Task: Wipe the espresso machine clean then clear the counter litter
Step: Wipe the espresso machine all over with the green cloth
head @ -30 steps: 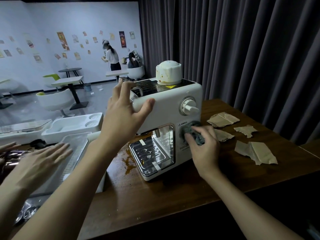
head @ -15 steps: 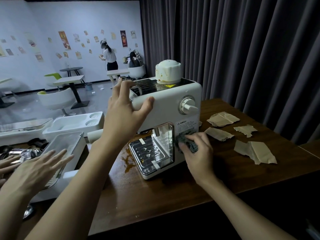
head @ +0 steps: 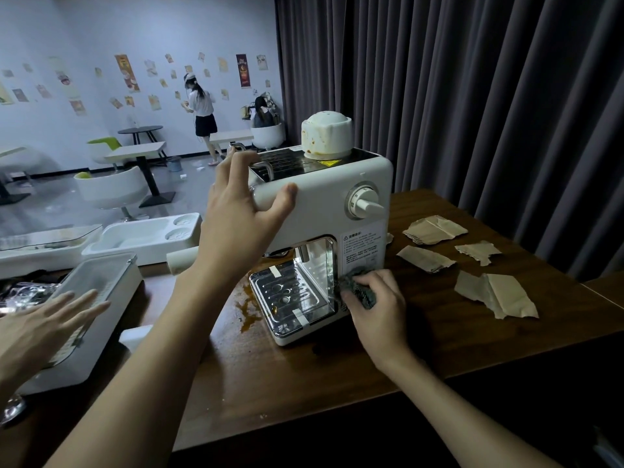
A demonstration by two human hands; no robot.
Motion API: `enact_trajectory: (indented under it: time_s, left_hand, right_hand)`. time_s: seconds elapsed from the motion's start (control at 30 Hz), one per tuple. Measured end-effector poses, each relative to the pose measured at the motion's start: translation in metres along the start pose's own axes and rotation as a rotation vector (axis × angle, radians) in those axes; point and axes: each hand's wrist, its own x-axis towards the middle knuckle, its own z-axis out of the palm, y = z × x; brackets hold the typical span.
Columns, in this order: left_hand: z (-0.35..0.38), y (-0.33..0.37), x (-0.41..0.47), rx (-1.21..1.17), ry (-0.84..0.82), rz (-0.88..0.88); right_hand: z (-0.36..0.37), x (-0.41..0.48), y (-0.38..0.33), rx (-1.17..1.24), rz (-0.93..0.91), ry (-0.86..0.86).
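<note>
Café back room, dark curtain (head: 472, 96), wooden counter (head: 337, 373): an espresso machine (head: 324, 197) gets its wipe-down.

The machine stands mid-counter, its front facing the person. The left hand (head: 236, 217) braces its upper left corner with spread fingers, thumb on the front face, clasping nothing. The right hand (head: 378, 309) bunches a grey cloth (head: 359, 290) in curled fingers against the lower right front, beside the drip tray (head: 290, 292). The stained white cap (head: 326, 135) sits on top, straight above the cloth. The torn brown paper scraps (head: 496, 293) lie to the machine's right, nearer the cloth hand, which looks best placed to collect them later.
</note>
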Motion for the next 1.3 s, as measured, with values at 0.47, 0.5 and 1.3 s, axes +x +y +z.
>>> enact_trajectory:
  time_s: [0.47, 0.5, 1.3]
  left_hand:
    - [0.002, -0.003, 0.002, -0.008, 0.008, 0.002]
    - [0.001, -0.003, 0.001, -0.006, 0.008, 0.004]
    - [0.003, 0.000, 0.001, -0.012, 0.017, 0.008]
  right_hand:
    - [-0.004, -0.007, 0.011, -0.100, 0.170, -0.126]
    - [-0.007, -0.003, 0.013, -0.105, 0.190, -0.111]
    - [0.035, -0.055, -0.044, -0.088, 0.268, -0.299]
